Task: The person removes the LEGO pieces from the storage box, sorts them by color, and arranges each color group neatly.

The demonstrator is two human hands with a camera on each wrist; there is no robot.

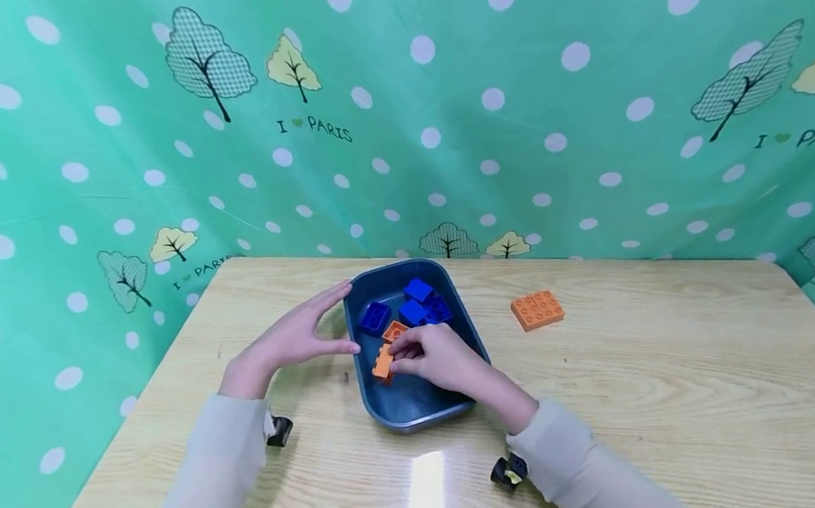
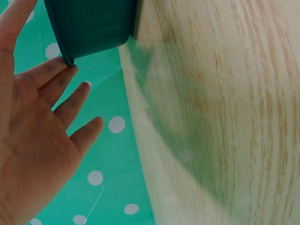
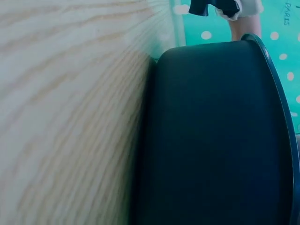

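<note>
A dark blue rectangular tub [image 1: 413,402] stands on the table, holding several blue bricks [image 1: 375,319] toward its far end. My right hand [image 1: 440,357] reaches over the tub's right side and pinches an orange toy brick [image 1: 383,364] between thumb and fingers, inside the rim. Just beyond it another orange brick [image 1: 395,331] lies in the tub, partly covered by that hand. With fingers spread, my left hand [image 1: 301,331] touches the tub's left rim; in the left wrist view its fingertips [image 2: 70,69] meet the rim's edge. The right wrist view shows the tub's outer wall [image 3: 215,131], and my right hand is hidden there.
A wide orange studded brick [image 1: 537,310] lies on the wooden table [image 1: 665,392] to the right of the tub. Behind the table hangs a green dotted cloth [image 1: 390,105] with tree prints. Small black devices [image 1: 509,472] sit at both wrists.
</note>
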